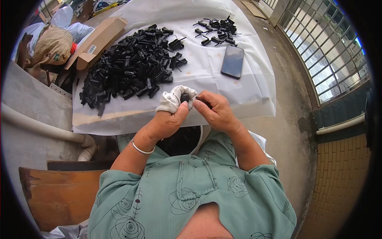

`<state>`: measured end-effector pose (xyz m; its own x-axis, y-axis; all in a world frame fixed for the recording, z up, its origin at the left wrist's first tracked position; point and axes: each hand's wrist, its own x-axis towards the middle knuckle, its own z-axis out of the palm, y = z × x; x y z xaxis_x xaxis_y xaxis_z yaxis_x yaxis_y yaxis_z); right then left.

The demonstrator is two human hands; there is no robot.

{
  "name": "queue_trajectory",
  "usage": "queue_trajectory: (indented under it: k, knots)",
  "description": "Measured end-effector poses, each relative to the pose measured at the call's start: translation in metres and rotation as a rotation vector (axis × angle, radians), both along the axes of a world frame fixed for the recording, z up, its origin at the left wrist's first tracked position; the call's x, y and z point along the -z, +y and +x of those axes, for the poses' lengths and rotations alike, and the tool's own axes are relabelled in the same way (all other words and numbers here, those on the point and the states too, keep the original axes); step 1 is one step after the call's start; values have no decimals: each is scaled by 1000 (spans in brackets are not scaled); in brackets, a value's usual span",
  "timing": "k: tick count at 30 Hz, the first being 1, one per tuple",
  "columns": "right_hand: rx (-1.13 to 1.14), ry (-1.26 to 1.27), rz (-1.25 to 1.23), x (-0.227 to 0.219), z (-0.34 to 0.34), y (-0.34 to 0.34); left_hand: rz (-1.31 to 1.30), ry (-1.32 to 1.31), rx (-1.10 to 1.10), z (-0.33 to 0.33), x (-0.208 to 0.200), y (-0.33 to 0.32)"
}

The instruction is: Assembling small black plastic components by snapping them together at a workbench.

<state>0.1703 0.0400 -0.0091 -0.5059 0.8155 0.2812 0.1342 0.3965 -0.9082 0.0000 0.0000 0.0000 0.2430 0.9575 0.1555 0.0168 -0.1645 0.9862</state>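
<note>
My left hand [170, 119] is wrapped at the fingers in a white cloth [170, 102]. Between the cloth and my thumb it grips a small black plastic part [184, 97]. Close against it, my right hand [221, 113] pinches a thin dark piece [203, 102] between thumb and fingers; most of that piece is hidden. Both hands are over the near edge of a table with a white sheet [250, 95]. Beyond my left hand lies a large heap of black plastic parts [131, 63]. A smaller group of black parts with thin stems [219, 30] sits farther right.
A dark-screened phone [232, 61] lies on the sheet at the right. An opened cardboard box [97, 44] and bulging bags [51, 44] stand at far left. Below my hands, a bucket [195, 148] with dark contents sits between my legs. A barred window [326, 51] is at right.
</note>
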Motion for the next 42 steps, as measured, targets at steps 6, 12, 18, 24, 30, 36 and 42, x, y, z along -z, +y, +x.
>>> queue_trajectory:
  k: [6,12,18,24,30,36,42]
  knots:
    - [-89,24,108,3,-4,0,97,75,8,3,-5,3]
    - [-124,-104,-15,-1,-2,4,2,72,16,6,-3,2]
    - [-16,70,-31,26,-20,9,310,319,-102,4,9,13]
    - [-73,-6,6,33,-17,24,513,1136,-389,-38,-20,51]
    - [239,-379,291,35,-16,77,406,1321,-506,-59,-29,103]
    - [160,-672,305,30,-58,147,225,1345,-387,-34,12,153]
    - [31,-757,315,33,-34,139,221,1284,-444,-42,6,140]
